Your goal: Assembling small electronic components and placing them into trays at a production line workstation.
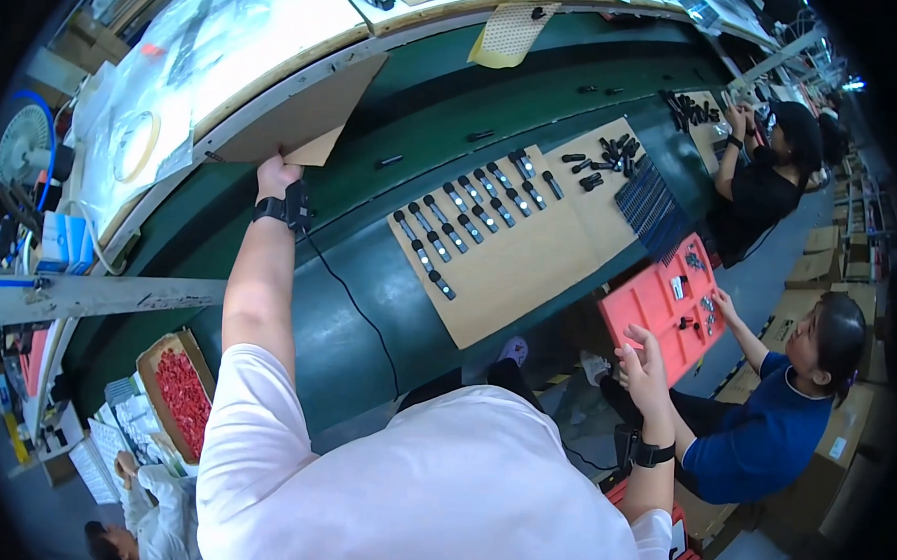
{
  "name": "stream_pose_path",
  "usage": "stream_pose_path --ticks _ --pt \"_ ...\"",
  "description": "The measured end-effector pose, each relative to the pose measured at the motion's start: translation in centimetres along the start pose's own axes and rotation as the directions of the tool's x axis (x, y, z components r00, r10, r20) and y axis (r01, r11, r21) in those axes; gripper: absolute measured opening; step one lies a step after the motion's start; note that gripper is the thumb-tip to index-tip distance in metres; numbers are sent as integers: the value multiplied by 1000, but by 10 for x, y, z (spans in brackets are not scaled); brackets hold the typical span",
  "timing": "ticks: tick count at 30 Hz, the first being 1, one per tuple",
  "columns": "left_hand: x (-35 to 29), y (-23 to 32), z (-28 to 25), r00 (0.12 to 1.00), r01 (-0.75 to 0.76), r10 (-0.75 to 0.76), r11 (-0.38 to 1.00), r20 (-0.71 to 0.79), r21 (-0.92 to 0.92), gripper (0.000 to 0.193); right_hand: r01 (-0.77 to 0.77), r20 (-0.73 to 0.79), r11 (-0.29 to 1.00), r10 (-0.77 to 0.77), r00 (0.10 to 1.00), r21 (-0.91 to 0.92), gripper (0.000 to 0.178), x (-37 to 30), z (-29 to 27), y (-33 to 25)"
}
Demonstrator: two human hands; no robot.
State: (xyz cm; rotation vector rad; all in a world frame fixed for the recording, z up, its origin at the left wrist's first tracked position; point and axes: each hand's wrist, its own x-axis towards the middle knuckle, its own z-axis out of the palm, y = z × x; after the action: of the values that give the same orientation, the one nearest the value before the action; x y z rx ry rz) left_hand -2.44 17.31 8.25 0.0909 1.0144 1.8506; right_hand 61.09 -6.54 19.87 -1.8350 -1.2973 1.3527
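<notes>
My left hand [277, 175] reaches out to the far left, its fingers closed on the edge of a brown cardboard sheet [310, 119]. The sheet stands tilted against the raised white bench. My right hand [645, 374] is in the air at the right, beside the red tray [622, 313]. Its fingers are partly curled but apart, and nothing shows in them. Between my hands, a flat cardboard sheet [488, 292] lies on the green table. On it, small black-and-silver flashlight-like cylinders [477, 206] stand out in slanting rows.
Loose black cylinders [619, 152] lie beside a dark ribbed mat [647, 209]. A co-worker in blue [772, 424] reaches into the red tray; another in black [773, 174] works farther off. A metal bar [117, 301] and a box of red pieces [178, 393] are at left.
</notes>
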Motion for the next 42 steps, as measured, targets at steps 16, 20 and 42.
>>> stream_pose_path --ticks 16,20,42 --pt "-16 -1 -101 921 -379 -21 -287 389 880 30 -42 -1 992 42 999 -116 37 -30 27 8" --pt "-51 -13 -137 905 -345 12 -565 425 750 34 -82 36 984 89 995 -157 34 -27 38 15" --pt "-3 -107 -56 841 -484 112 -281 529 829 29 -67 83 966 90 993 -249 19 -33 75 -34"
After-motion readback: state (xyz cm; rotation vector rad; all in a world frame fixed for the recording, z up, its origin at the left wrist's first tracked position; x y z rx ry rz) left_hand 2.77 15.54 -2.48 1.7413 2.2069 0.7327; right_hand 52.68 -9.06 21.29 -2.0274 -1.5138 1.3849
